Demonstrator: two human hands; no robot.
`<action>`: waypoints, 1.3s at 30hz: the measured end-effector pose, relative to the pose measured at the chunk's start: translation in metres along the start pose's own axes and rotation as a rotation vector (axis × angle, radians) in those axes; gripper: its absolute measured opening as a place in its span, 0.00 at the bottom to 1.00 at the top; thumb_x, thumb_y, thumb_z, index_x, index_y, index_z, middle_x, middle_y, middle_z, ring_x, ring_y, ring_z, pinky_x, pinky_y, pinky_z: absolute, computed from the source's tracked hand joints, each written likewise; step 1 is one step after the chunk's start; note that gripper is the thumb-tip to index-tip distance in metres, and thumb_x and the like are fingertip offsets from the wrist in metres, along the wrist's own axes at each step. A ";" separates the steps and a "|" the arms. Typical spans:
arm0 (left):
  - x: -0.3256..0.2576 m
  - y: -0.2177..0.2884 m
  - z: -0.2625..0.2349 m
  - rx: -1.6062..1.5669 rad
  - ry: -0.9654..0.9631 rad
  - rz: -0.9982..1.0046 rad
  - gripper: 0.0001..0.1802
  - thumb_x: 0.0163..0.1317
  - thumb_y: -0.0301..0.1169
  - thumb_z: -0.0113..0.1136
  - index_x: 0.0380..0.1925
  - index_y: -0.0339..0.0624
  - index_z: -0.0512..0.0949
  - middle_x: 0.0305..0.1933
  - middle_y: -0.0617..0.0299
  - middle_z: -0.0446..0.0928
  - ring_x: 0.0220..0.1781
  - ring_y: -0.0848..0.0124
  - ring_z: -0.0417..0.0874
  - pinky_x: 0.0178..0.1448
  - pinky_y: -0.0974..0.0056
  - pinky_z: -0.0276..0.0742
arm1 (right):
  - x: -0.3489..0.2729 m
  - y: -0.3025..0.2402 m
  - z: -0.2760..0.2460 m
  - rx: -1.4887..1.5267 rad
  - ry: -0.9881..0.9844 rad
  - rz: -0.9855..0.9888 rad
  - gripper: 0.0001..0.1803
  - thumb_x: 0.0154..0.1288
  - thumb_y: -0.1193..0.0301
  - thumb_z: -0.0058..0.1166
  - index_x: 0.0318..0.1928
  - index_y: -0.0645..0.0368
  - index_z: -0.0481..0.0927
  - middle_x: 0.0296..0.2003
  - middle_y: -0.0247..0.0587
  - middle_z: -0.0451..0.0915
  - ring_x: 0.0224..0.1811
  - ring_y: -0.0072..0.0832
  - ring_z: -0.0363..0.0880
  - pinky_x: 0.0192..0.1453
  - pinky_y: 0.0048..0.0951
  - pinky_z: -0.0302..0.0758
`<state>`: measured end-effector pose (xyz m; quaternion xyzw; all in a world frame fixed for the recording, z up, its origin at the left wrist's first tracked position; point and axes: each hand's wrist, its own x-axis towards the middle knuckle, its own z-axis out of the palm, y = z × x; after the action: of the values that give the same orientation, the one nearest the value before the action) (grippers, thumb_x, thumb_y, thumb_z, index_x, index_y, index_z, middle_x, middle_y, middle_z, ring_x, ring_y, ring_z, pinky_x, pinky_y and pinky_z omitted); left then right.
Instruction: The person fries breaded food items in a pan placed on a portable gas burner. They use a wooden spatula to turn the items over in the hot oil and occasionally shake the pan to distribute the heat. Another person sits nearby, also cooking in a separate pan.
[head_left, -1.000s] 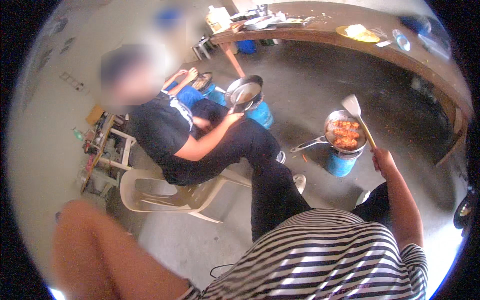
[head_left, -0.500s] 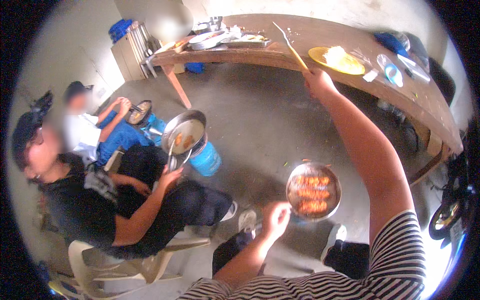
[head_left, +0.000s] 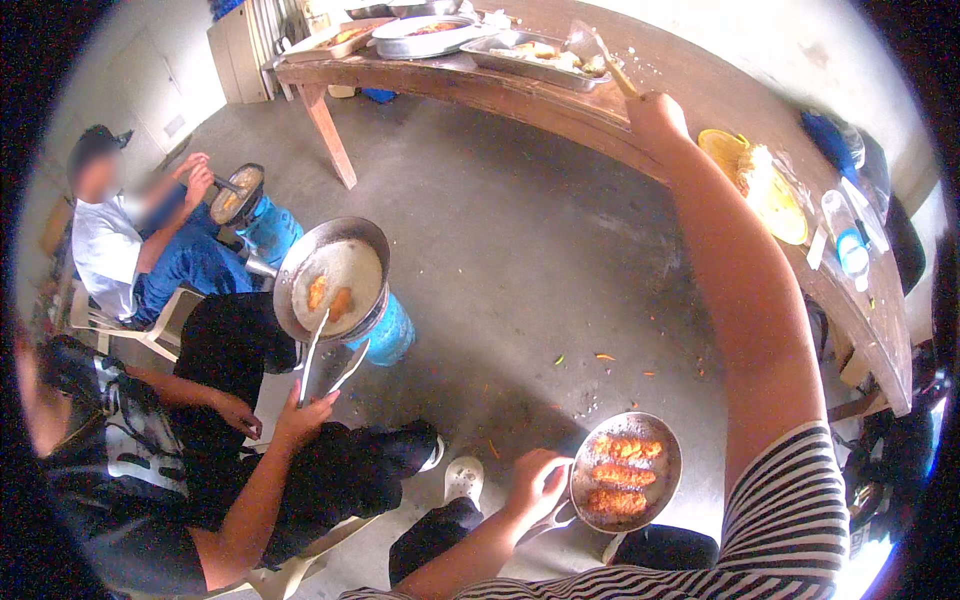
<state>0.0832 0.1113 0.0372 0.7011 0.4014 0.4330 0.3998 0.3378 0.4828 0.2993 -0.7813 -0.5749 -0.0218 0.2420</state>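
My right hand, arm stretched far over the table, is closed round the wooden handle of a metal spatula. The spatula's head is over or beside the right end of a metal tray of pale food pieces; contact cannot be told. My left hand, fingers curled, is at the left side of a frying pan low in front of me. What those fingers hold, if anything, is hidden. Several browned, breaded pieces lie in the pan, and its handle shows below my hand.
On my left a person's hand holds tongs at a wok with frying pieces, above a blue gas cylinder. Farther back, another person tends a smaller pan. A yellow plate and clear cup are on the wooden table.
My view has shifted. My right hand has carried the spatula away from the yellow plate, leftward to the metal tray. The neighbour's tongs have spread apart. My left hand stays beside the pan.
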 end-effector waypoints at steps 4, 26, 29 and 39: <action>-0.006 -0.007 -0.009 0.056 0.009 -0.003 0.08 0.49 0.22 0.60 0.32 0.42 0.78 0.32 0.56 0.79 0.34 0.58 0.79 0.40 0.57 0.73 | -0.001 0.015 0.001 0.137 0.094 0.064 0.21 0.61 0.59 0.43 0.39 0.66 0.80 0.35 0.56 0.80 0.41 0.50 0.79 0.48 0.41 0.74; -0.082 0.050 -0.037 0.404 -0.234 0.184 0.15 0.53 0.33 0.62 0.40 0.40 0.78 0.41 0.50 0.79 0.44 0.53 0.79 0.50 0.54 0.74 | -0.621 0.207 -0.080 0.888 -0.327 0.703 0.11 0.66 0.65 0.47 0.38 0.60 0.75 0.18 0.30 0.69 0.13 0.20 0.64 0.14 0.24 0.61; -0.102 0.084 -0.041 0.586 -0.344 0.014 0.22 0.51 0.38 0.64 0.45 0.40 0.76 0.45 0.48 0.77 0.49 0.52 0.77 0.54 0.53 0.71 | -0.658 0.217 -0.084 0.801 -0.336 0.693 0.13 0.66 0.62 0.47 0.36 0.61 0.74 0.17 0.30 0.69 0.13 0.20 0.65 0.16 0.24 0.63; -0.153 0.071 -0.056 0.778 0.156 0.272 0.20 0.49 0.34 0.63 0.45 0.47 0.73 0.43 0.55 0.75 0.49 0.55 0.74 0.53 0.50 0.65 | -0.678 0.218 -0.062 0.943 -0.286 0.695 0.16 0.68 0.62 0.42 0.42 0.63 0.73 0.18 0.33 0.67 0.12 0.21 0.63 0.13 0.25 0.59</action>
<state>0.0006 -0.0415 0.0753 0.8115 0.4681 0.3497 0.0128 0.3217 -0.1922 0.0656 -0.7271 -0.2603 0.4211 0.4757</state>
